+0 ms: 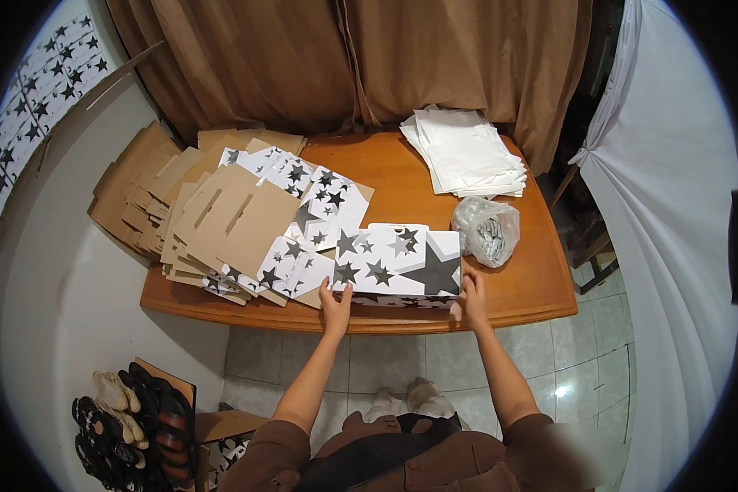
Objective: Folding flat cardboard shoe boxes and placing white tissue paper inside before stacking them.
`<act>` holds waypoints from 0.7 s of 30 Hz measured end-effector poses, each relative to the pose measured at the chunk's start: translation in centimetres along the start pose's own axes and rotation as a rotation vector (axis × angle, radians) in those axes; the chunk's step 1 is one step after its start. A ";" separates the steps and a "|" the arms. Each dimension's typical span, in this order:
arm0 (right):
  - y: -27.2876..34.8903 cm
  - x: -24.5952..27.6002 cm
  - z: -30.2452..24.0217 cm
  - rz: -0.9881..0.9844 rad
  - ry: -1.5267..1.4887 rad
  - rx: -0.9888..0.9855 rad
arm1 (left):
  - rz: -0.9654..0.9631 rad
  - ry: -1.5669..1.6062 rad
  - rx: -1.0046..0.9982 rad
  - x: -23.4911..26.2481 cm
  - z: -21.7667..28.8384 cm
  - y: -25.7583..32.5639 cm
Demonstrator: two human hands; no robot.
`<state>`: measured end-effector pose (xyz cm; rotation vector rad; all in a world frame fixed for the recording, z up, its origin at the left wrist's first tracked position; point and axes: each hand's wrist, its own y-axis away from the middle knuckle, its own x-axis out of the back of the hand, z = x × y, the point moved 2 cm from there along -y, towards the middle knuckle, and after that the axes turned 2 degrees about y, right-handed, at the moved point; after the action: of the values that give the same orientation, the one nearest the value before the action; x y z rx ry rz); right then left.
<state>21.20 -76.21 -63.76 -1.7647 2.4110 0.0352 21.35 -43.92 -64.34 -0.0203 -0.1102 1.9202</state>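
A folded white cardboard box with black stars [398, 261] stands at the front edge of the wooden table [541, 287]. My left hand [334, 302] presses against its left front corner. My right hand [472, 297] holds its right front corner. Both hands grip the box from opposite ends. To the left lies a spread of flat star-printed and brown cardboard blanks [246, 221], some overlapping the table's left edge.
A stack of white paper sheets [466, 152] lies at the back right. A clear plastic bag with small items [487, 230] sits right of the box. Brown curtains hang behind the table. A shoe rack [135, 426] stands on the tiled floor, lower left.
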 end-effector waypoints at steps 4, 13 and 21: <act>-5.3 -0.8 -2.0 0.012 0.211 0.126 | 0.067 -0.349 -0.133 -3.2 1.1 -0.5; -6.3 -2.7 -5.8 -0.163 0.030 0.062 | 0.038 -0.470 -0.147 -5.1 3.0 -4.5; -1.9 -5.5 -8.9 -0.173 0.217 0.306 | -0.307 -0.714 -0.181 -11.8 6.2 2.8</act>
<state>23.65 -72.60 -54.06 -1.9001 2.2356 -0.5407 22.40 -56.33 -58.89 0.5339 -0.7221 1.5282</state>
